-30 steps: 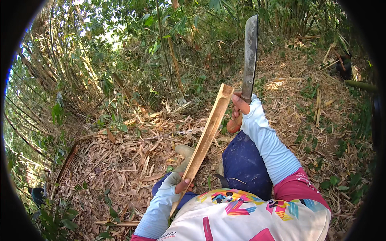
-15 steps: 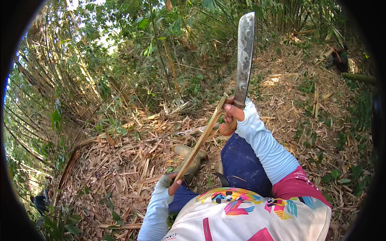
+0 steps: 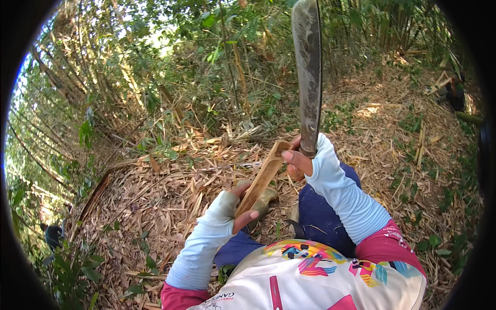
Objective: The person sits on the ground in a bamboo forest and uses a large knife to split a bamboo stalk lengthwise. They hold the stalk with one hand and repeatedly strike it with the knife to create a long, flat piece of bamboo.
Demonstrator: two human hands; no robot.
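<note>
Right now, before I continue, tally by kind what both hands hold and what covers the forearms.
Long dark-bladed metal machete: 1
Pale trough-shaped split bamboo piece: 1
Light-blue fabric arm sleeves: 2
Total: 4

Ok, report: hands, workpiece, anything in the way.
Left hand gripping split tan bamboo piece, near end. Right hand holding long dark-bladed machete, also touching bamboo's far end. Nothing visibly blocking it.

Bamboo grove (image 3: pixel 385 31) in dappled daylight, its ground covered in dry leaf litter (image 3: pixel 150 206).
Slanting stems (image 3: pixel 62 85) crowd the far left of the grip, with pale sky (image 3: pixel 161 50) showing through gaps above; green foliage (image 3: pixel 266 67) stands beyond it. To its right, pale stalks (image 3: pixel 420 144) lie on the litter, low green plants (image 3: pixel 432 241) grow nearer, and a sunlit patch (image 3: pixel 374 108) brightens farther off.
</note>
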